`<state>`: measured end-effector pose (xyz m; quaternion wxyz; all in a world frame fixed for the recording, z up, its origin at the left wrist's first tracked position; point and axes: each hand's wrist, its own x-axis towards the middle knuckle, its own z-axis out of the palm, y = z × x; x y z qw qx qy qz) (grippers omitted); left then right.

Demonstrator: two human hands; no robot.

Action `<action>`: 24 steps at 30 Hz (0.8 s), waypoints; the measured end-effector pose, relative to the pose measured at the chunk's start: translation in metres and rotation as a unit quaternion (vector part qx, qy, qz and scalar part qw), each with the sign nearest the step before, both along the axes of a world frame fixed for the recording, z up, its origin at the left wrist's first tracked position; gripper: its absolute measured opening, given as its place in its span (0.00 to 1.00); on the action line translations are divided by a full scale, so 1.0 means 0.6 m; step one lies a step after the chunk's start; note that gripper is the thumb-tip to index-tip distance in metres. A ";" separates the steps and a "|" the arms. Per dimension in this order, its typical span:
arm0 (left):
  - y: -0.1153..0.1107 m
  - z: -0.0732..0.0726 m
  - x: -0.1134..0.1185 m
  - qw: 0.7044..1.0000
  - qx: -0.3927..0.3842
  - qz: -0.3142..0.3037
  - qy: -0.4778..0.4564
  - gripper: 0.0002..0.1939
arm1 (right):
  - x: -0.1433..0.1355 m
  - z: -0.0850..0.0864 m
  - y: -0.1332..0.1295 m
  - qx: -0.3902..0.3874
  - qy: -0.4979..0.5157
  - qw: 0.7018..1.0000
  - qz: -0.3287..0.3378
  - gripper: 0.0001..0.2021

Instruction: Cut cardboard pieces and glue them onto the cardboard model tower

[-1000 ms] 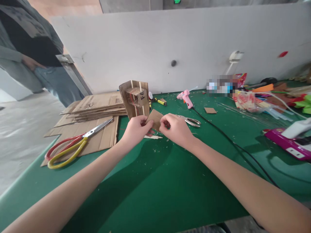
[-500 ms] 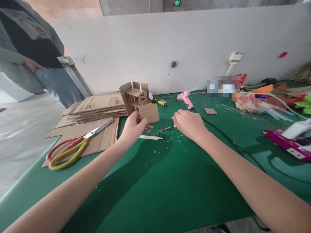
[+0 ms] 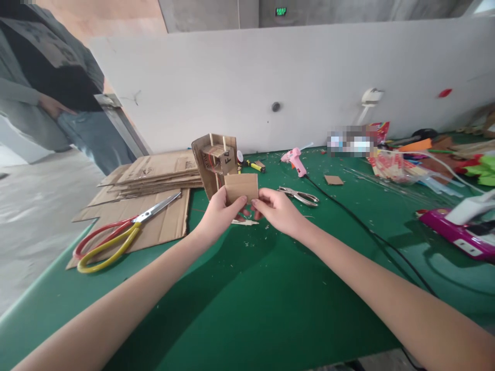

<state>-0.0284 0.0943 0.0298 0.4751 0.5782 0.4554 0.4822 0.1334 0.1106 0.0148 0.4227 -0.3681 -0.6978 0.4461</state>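
Observation:
A small rectangular piece of cardboard [image 3: 241, 187] is held up above the table between my two hands. My left hand [image 3: 221, 210] grips its left side, thumb on the near face. My right hand [image 3: 275, 207] pinches its lower right corner. Just behind stands a cardboard structure [image 3: 216, 154] with wooden sticks and printed letters. Under the hands lies a pale pen [image 3: 244, 222], partly hidden by fingers. To the right of my right hand rests a pair of metal hole-punch-like pliers [image 3: 299, 196].
Large scissors [image 3: 127, 232] with red and yellow handles lie on stacked cardboard [image 3: 158, 172] at left. A pink glue gun [image 3: 295, 161], a cardboard scrap [image 3: 333, 180] and a purple power strip [image 3: 456, 234] are to the right. A person [image 3: 50, 87] stands beyond the table's left edge.
My right hand has moved left from near the pliers and taken hold of the cardboard piece. My left hand has shifted slightly right with the piece. The pliers are now uncovered.

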 end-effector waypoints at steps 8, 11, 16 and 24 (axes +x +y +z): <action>0.002 -0.001 -0.005 0.993 -0.104 -0.055 -0.033 0.19 | -0.002 -0.012 0.005 -0.053 0.064 0.996 -0.014 0.07; 0.006 0.007 -0.014 0.986 -0.079 -0.081 0.125 0.24 | -0.003 -0.010 0.009 -0.089 0.116 0.988 -0.051 0.09; 0.011 0.050 -0.046 0.905 0.135 -0.006 0.402 0.15 | 0.013 0.001 0.021 -0.132 0.182 0.964 -0.142 0.13; 0.047 0.124 -0.107 0.803 0.397 0.283 0.344 0.21 | 0.015 0.019 0.021 -0.163 0.262 0.937 -0.161 0.09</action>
